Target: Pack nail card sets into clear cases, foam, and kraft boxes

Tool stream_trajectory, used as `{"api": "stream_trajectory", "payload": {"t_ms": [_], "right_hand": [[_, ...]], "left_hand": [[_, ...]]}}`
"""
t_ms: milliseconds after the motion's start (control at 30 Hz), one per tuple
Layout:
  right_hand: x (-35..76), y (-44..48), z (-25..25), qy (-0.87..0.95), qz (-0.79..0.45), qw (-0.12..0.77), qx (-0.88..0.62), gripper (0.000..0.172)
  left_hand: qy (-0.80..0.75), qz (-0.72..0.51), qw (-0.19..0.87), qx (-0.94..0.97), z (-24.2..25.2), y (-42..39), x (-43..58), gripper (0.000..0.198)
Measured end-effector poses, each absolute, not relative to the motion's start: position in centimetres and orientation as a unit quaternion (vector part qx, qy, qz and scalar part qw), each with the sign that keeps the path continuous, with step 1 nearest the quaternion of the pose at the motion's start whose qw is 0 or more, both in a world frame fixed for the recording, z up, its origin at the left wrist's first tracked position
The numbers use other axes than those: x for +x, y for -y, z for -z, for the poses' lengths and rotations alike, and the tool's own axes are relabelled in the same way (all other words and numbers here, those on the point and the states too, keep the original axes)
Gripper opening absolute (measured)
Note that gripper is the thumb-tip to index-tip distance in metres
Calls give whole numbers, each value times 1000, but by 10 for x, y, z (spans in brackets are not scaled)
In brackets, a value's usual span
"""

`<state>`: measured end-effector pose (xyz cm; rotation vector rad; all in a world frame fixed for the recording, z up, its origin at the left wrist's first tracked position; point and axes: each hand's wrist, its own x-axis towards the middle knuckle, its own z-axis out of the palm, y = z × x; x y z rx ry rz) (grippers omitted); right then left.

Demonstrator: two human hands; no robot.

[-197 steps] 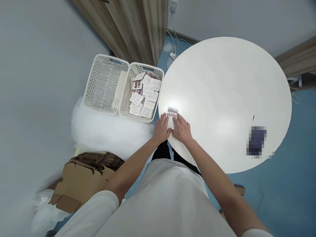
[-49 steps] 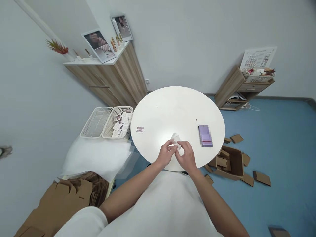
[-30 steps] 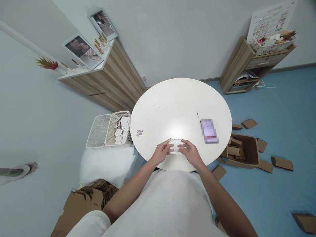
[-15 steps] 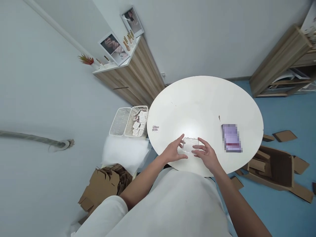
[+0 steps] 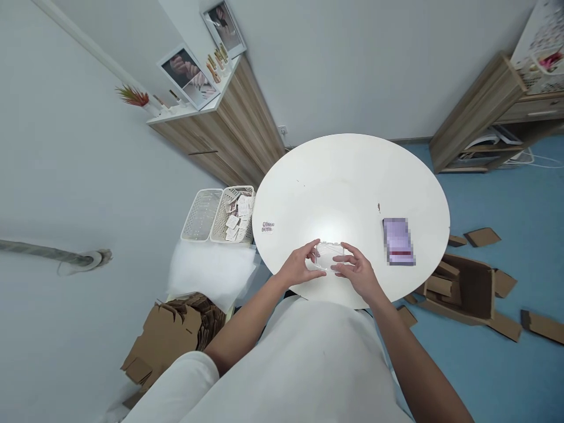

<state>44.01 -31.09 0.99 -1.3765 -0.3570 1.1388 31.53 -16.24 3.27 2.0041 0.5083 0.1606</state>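
Observation:
A small clear plastic box (image 5: 326, 254) is between my hands, near the front edge of the white oval table (image 5: 348, 170). My left hand (image 5: 301, 264) grips its left side, fingers curled at the far corner and thumb along the near edge. Around the right side are the fingers of my right hand (image 5: 358, 271), some of them lying across its top. To the left lies a small card of purplish nail pieces (image 5: 267, 227). A purple packet, blurred out (image 5: 399, 241), rests to the right.
Two white baskets stand left of the table: one with clear plastic pieces (image 5: 200, 214), one with small white packets (image 5: 238, 217). Below them are a stack of white sheets (image 5: 211, 270) and folded cardboard (image 5: 170, 335). An open cardboard box (image 5: 471, 288) sits on the blue floor, right.
The view has shifted, so the table appears further left. My fingers have closed in on the clear plastic box, the right hand moving nearer to the left.

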Motion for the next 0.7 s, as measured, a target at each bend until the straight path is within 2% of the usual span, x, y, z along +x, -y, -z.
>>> {"api": "stream_trajectory", "payload": {"t_ms": [100,233,300,400,500,600,700], "right_hand": [[440,315,-10,200,-465,596,-624,66],[448,325,-16,349,-364,545,-670,84],[454,328,-22,421,-331,507,-675,87],[458,327,-29,474,-303,475,-676,73],[456,323,-31,466,-270,501,-677,57],[451,320,-31,434,-245,536,-681,52],[449,320,-31,424,-238,548,-681,53]], "left_hand": [[-212,-71,519,825,-37,162,316,77],[-212,-71,526,821,-43,160,317,74],[-213,-69,533,816,-46,160,318,74],[-221,-69,556,798,-47,163,318,73],[-226,-83,611,754,-45,167,317,78],[-230,-87,679,692,-41,169,316,90],[-235,-84,709,660,-40,169,316,85]]}}
